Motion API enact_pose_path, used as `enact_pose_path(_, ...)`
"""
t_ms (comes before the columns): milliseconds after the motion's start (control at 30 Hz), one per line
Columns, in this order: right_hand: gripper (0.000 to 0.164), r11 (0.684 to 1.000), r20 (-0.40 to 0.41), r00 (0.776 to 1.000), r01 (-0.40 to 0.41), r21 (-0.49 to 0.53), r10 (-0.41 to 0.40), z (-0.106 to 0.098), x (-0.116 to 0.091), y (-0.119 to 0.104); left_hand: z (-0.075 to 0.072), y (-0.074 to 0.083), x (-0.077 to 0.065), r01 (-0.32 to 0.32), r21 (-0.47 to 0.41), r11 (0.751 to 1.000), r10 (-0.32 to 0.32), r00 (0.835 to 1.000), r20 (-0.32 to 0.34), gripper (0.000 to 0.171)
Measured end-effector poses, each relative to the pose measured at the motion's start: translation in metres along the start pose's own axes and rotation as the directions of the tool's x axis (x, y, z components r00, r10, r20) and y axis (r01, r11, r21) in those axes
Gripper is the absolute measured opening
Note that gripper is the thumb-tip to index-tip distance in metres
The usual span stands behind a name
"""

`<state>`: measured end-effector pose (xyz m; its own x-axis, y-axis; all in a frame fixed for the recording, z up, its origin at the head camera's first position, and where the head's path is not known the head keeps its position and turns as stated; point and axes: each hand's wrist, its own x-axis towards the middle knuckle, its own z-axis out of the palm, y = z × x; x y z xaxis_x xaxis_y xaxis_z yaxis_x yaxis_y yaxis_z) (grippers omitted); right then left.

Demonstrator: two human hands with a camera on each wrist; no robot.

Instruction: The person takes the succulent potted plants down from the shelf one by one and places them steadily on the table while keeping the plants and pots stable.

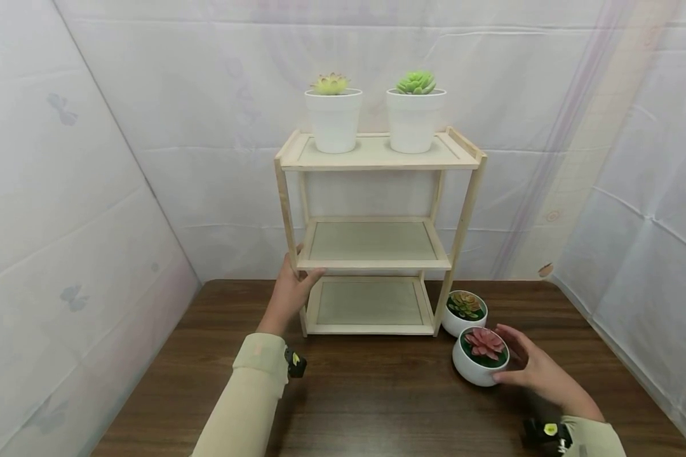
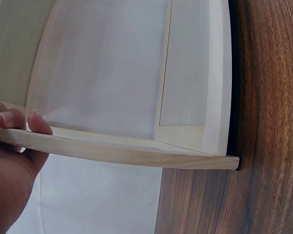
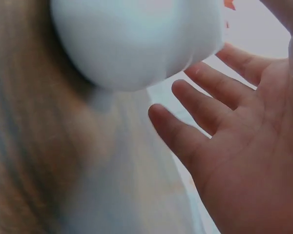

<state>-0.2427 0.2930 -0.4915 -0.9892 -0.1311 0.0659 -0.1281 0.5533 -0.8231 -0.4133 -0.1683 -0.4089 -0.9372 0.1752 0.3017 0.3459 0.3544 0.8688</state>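
Note:
My left hand [image 1: 288, 293] grips the left front post of a pale wooden three-tier shelf [image 1: 374, 241], just about level with the middle tier. In the left wrist view its fingers and thumb are curled round the post [image 2: 122, 153]. At the shelf's right, my right hand [image 1: 534, 369] reaches round the right side of a round white pot [image 1: 473, 373] with a red succulent [image 1: 484, 343]. Its thumb and fingers are spread apart at the rim. The right wrist view shows the fingers loosely extended, fingertips close beside the white wall of the pot [image 3: 136, 44].
Another round white pot [image 1: 456, 325] with a green-brown succulent stands just behind, by the shelf's right leg. Two taller white pots [image 1: 334, 124] with green succulents stand on the top tier. White cloth walls [image 1: 217, 158] surround the dark wooden table [image 1: 366, 400].

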Motion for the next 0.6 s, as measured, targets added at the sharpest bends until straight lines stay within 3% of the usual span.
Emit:
enact_pose_path(300,0.091,0.998,-0.04,0.999,0.013,-0.069,-0.016,-0.014,-0.002,-0.021,0.0,0.0,0.001,-0.001,0.011,1.0,0.001,1.0,0.0,0.091)
enact_pose_path(600,0.087,0.992,-0.1,0.988,0.117,-0.043,-0.121,-0.023,0.003,-0.036,0.0,0.002,-0.001,0.002,0.01,1.0,-0.002,1.0,0.001,0.091)
